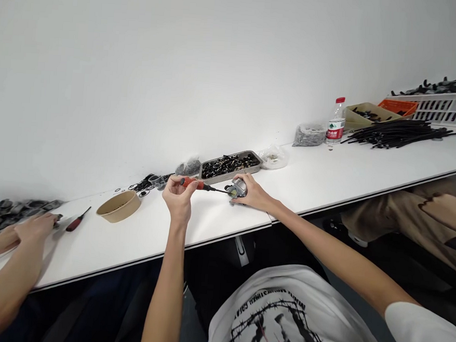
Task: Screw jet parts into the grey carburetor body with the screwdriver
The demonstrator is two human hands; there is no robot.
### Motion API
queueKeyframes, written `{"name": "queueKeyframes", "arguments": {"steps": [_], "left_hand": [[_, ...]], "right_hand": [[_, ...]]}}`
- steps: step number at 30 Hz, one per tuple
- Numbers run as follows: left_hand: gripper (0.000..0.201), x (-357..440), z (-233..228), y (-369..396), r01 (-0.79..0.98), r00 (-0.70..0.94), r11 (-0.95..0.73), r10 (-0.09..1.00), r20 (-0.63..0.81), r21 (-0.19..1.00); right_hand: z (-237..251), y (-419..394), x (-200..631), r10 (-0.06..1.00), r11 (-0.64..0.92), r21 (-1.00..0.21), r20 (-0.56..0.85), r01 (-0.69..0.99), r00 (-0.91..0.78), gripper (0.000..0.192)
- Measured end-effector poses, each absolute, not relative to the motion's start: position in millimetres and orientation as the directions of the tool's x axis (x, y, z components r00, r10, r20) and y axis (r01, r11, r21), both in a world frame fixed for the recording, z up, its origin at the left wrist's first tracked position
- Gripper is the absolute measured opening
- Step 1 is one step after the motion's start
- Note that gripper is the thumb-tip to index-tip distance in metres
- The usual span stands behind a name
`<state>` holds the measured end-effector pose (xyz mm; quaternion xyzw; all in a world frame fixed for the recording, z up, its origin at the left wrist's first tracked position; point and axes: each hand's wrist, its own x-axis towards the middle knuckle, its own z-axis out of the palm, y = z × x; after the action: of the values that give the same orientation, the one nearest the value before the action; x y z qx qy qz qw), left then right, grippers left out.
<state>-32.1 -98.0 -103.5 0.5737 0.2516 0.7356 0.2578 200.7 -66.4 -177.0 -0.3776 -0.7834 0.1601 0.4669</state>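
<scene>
The left hand (178, 194) grips a red screwdriver (197, 185), its tip touching a small grey part (237, 189) that the right hand (252, 193) grasps on the white surface (329, 173). Just beyond lies a tray (230, 166); a bowl (119, 206) sits to the left

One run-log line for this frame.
left hand: holds red screwdriver | right hand: steadies small grey part | tip at part

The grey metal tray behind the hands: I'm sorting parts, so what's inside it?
The grey metal tray holds a heap of small black parts, too small to identify. They cover the tray's floor, so whatever lies beneath cannot be seen.
</scene>
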Motion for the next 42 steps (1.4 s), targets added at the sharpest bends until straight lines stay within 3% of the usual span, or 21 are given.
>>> {"name": "queueKeyframes", "arguments": {"steps": [8,20,27,37,42], "left_hand": [[0.034,-38,-104,-99,-0.051,-0.215,-0.751,0.652,0.727,0.658],[0.028,-36,-95,-111,-0.063,-0.018,-0.758,0.651,0.759,0.649],[0.030,-34,-96,-111,-0.031,0.007,-0.778,0.627,0.779,0.627],[0.026,-32,-91,-106,0.204,-0.071,-0.779,0.593,0.802,0.593],[0.032,-31,-94,-96,0.070,-0.163,-0.767,0.621,0.766,0.637]], "right_hand": [[-178,-66,200,0.740,0.666,-0.602,0.610,0.441,-0.284,0.067],[-175,-68,199,0.739,0.667,-0.599,0.607,0.443,-0.293,0.069],[-175,-68,200,0.732,0.671,-0.590,0.622,0.449,-0.276,0.067],[-175,-66,202,0.748,0.652,-0.605,0.611,0.458,-0.258,0.067],[-177,-64,201,0.742,0.658,-0.605,0.624,0.449,-0.247,0.069]]}}
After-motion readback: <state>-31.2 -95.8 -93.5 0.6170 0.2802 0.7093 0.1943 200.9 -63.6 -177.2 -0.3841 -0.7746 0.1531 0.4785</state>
